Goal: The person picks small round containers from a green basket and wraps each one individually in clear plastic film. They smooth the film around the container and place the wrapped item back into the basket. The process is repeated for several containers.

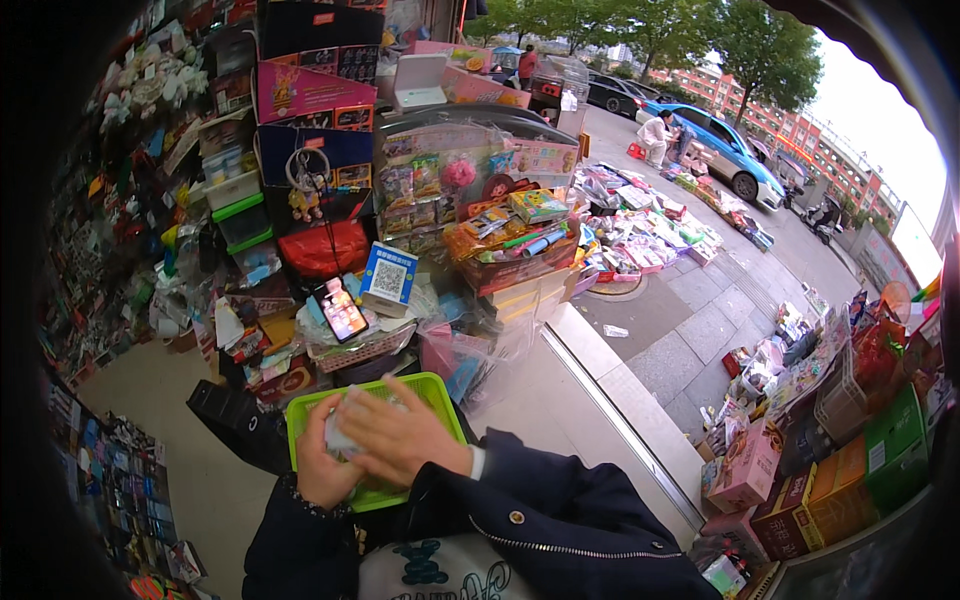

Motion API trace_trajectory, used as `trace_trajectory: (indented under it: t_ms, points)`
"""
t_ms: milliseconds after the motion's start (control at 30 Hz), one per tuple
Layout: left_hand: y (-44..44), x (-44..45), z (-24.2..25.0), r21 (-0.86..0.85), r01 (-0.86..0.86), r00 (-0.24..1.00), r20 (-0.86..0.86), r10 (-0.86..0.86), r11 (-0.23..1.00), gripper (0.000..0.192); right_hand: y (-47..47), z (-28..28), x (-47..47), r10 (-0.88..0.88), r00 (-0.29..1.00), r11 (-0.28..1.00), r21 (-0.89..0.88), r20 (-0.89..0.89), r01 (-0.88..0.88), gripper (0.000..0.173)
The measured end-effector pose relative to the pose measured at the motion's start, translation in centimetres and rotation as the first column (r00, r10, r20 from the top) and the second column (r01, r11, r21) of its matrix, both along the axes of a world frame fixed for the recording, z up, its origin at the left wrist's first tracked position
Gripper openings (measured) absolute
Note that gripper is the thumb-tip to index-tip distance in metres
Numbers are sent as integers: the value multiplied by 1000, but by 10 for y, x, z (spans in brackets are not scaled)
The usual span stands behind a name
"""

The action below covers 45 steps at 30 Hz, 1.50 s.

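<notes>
Both hands are over a bright green plastic basket (pixel 441 390) at the person's lap. My left hand (pixel 324 459) cups a small whitish item (pixel 335 435), perhaps wrapped in clear plastic, with the thumb pointing right. My right hand (pixel 401 433) lies across it with its fingers laid flat on top, slightly blurred. The hands hide most of the item and the basket's inside. Beyond the basket, a lit smartphone (pixel 342 310) rests on a cluttered pile, beside a blue and white stand with a printed code (pixel 388 276).
A pink lattice basket (pixel 364 352) stands just ahead, near a carton of packaged toys (pixel 517 262). A metal door track (pixel 622 420) crosses the floor at right. Stacked boxes (pixel 836 487) stand at far right. Goods (pixel 645 217) cover pavement outside, where people sit by a blue car (pixel 712 142).
</notes>
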<state>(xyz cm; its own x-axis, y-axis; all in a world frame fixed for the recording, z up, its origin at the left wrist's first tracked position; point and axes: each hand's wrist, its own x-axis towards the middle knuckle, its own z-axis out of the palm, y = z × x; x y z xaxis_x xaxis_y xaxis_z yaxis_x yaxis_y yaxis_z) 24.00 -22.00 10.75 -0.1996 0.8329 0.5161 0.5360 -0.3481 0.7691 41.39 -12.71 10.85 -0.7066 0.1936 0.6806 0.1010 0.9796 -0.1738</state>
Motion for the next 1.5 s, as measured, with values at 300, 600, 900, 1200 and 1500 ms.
trace_trajectory:
  t_ms: [300,600,900,1200,1500]
  points:
    - [5,-9,9,38,-6,975,222,-3,999,75,25,-5,15,109,927,994,59,-360,-94,42]
    - [16,7,-17,7,361,522,827,-208,933,46,-22,-12,-11,-289,953,917,260,-85,302,67]
    - [5,10,11,-146,237,881,450,-149,960,67,10,3,-9,-81,995,890,-445,58,98,57]
    - [-2,-12,40,85,285,897,-374,-235,955,60,28,10,9,524,827,161,-931,-202,-329,69]
    - [2,-24,34,299,10,737,-647,195,954,64,9,-5,-9,161,974,304,-931,-160,-203,34]
